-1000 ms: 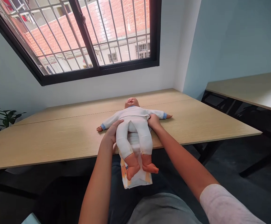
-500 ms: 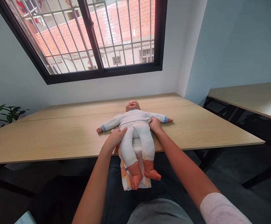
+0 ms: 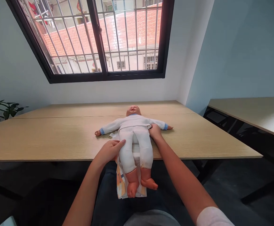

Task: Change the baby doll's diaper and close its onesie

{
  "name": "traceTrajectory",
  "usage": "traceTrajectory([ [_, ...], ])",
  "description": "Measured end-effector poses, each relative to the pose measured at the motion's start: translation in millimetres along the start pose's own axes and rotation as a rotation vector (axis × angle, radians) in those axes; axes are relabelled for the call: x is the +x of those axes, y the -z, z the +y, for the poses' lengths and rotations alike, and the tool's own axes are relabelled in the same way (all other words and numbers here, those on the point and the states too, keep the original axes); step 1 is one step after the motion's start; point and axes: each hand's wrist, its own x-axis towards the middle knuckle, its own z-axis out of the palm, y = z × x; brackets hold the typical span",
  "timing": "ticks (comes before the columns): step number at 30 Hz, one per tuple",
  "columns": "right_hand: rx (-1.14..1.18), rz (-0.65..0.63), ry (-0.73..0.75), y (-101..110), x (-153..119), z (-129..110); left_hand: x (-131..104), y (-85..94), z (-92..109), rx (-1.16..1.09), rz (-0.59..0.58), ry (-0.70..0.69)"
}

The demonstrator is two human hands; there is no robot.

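Wooden table [image 3: 57, 138], doll [image 3: 134, 121] atop; left fingers [image 3: 121, 143] at thigh [image 3: 126, 150], right fingers [image 3: 154, 128] curled at waist [image 3: 138, 127], grips unclear.

A doll [image 3: 134, 123] lay face-up across the near edge of the table [image 3: 57, 136]; the left hand [image 3: 110, 151] touched its leg, the right hand [image 3: 155, 131] apparently its waist.

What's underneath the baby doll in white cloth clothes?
A white, orange-printed, diaper-like pad shows between and beside the legs, overhanging the pale wooden table; whatever lies beneath the torso is covered.
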Motion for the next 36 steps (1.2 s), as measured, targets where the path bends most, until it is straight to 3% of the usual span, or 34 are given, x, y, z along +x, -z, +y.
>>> traceTrajectory([
  [6,-0.011,-0.026,0.005,4.3,-2.4,-2.6,9.2,20.6,-22.5,0.061,0.245,-0.092],
  [11,0.026,0.012,-0.044,16.0,-21.5,-6.2,-7.4,5.4,-16.0,0.125,0.229,-0.147],
  [16,0.207,0.072,-0.076,33.8,-58.7,2.8,-38.4,-4.4,-10.4,0.122,0.196,-0.157],
  [20,0.460,-0.123,-0.098,49.8,-97.8,-1.8,-56.6,-13.5,-2.9,0.145,0.153,-0.113],
  [24,0.560,-0.354,-0.056,63.8,-137.2,-27.2,-63.6,-33.3,14.0,0.318,0.159,-0.087],
  [28,0.419,-0.311,0.054,67.6,-159.0,-47.4,-58.4,-47.6,21.8,0.498,0.259,-0.081],
  [31,0.324,-0.266,0.027,66.6,-157.8,-48.2,-52.1,-43.0,14.0,0.464,0.271,-0.043],
  [36,0.321,-0.249,-0.072,77.6,-145.7,-38.8,-47.3,-13.2,-1.8,0.252,0.248,-0.031],
])
